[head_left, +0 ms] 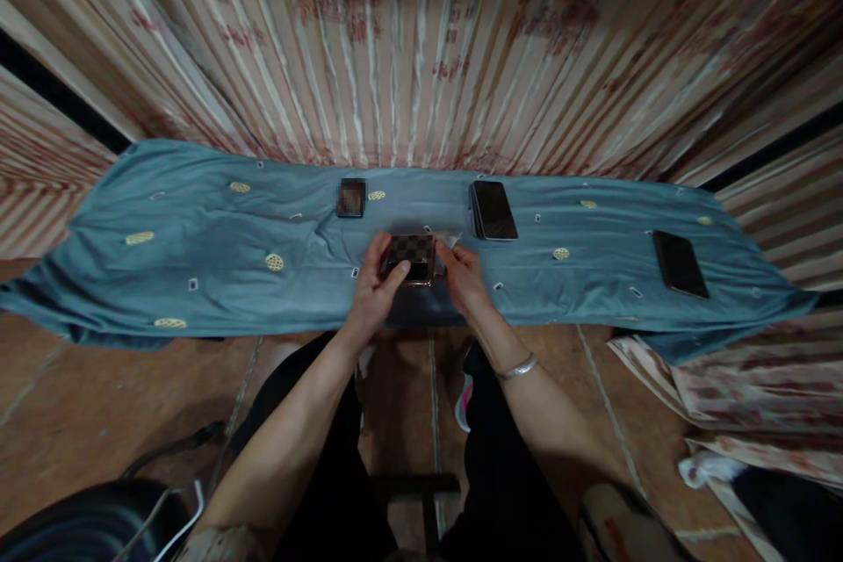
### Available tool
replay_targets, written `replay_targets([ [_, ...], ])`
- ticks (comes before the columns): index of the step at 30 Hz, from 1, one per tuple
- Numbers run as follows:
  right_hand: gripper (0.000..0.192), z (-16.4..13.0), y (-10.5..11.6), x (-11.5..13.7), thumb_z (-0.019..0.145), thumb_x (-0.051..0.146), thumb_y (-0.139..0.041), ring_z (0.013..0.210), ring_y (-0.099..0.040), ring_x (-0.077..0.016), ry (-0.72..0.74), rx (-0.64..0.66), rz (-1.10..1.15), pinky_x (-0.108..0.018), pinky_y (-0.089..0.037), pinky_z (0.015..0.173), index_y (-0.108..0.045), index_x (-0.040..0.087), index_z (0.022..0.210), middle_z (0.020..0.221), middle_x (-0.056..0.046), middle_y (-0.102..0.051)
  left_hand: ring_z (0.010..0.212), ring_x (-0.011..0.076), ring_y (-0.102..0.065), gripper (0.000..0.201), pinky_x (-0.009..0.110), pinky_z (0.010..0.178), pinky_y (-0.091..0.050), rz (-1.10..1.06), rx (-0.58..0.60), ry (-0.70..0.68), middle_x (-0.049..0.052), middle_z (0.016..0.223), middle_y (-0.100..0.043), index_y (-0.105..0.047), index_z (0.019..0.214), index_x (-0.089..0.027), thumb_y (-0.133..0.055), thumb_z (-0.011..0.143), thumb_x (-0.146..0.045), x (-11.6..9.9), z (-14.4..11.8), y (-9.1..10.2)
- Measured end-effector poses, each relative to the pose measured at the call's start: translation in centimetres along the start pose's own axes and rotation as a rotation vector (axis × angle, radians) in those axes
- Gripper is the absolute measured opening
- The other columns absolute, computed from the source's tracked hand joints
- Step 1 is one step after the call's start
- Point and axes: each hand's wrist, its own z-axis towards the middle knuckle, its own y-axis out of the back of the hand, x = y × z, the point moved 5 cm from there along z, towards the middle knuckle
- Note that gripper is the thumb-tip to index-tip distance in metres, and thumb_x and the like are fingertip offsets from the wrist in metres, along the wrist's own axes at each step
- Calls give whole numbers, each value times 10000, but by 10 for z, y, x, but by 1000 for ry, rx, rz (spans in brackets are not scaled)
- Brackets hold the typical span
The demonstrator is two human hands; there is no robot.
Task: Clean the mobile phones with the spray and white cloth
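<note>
Two hands meet over a blue cloth [198, 237], close to its near edge, with bare cloth free on both sides. The left hand [374, 285] and right hand [463, 277] clamp a checkered phone case [412, 256] between them. Two dark phones [493, 211] [680, 263] lie well apart to the right.

Striped curtain [421, 44] behind, brown tiled floor [79, 404], dim light, prob. indoors.

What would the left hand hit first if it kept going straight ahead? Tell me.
Probably the small dark item lying on the blue cloth. The left hand, on the checkered case, points up and slightly right, so it might pass beside it.
</note>
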Motion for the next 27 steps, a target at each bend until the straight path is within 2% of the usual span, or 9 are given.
replay_targets([
  [4,338,-2,-3,-5,686,546,-884,760,-687,-178,-81,8,34,-285,-541,688,-745,246,755,697,36,-737,1341,276,-656,493,427,1174,-480,-273,-101,147,95,1304,-761,-710,1177,-207,-844,711,-291,3,5,6],
  [6,342,-4,-7,-6,696,548,-877,688,-653,-169,-78,20,0,-282,-518,654,-735,238,705,632,41,-700,1248,309,-711,348,444,1108,-540,-409,-85,280,102,1118,-812,-744,996,-165,-852,699,-309,5,4,2],
  [8,327,-7,-10,-5,706,541,-863,685,-635,-164,-20,25,-45,-280,-507,675,-745,235,698,631,44,-695,1193,326,-737,230,461,1066,-575,-510,-58,408,105,980,-823,-743,888,-150,-809,758,-328,5,2,-4],
  [12,287,-6,-10,0,770,520,-800,720,-610,-170,94,38,-153,-279,-485,704,-750,248,692,647,49,-680,1183,304,-743,127,461,1052,-595,-573,-54,525,97,993,-826,-741,914,-159,-711,870,-274,7,-3,-10],
  [15,369,-3,0,10,820,506,-762,625,-502,-148,174,-10,-306,-273,-424,647,-656,252,574,535,67,-538,1174,310,-745,192,501,1020,-611,-578,-29,581,103,1026,-820,-733,1023,-158,-697,902,-303,11,-5,-11],
  [17,401,-2,7,20,863,503,-731,612,-470,-147,269,-53,-383,-282,-408,652,-618,258,567,523,65,-490,1151,310,-751,240,516,992,-621,-575,-23,596,105,1053,-815,-720,1077,-164,-709,904,-331,12,-7,-11],
  [19,386,-5,12,31,921,507,-673,632,-496,-162,368,-67,-456,-301,-418,682,-626,266,624,570,47,-523,1146,307,-750,248,508,979,-623,-561,-13,595,100,1073,-811,-713,1076,-179,-723,900,-353,11,-8,-11],
  [22,384,-13,8,38,1003,515,-555,701,-571,-202,474,-4,-651,-345,-464,753,-645,270,721,696,-8,-619,1192,320,-731,232,494,983,-618,-561,22,608,101,1077,-810,-717,1033,-199,-696,919,-400,8,-12,-16],
  [27,442,-31,-14,37,1088,487,-372,1079,-650,-294,709,188,-951,-457,-505,1017,-731,228,1081,1098,-135,-751,1209,315,-724,225,493,985,-611,-579,10,651,92,1034,-813,-705,940,-225,-544,978,-377,6,-16,-23],
])
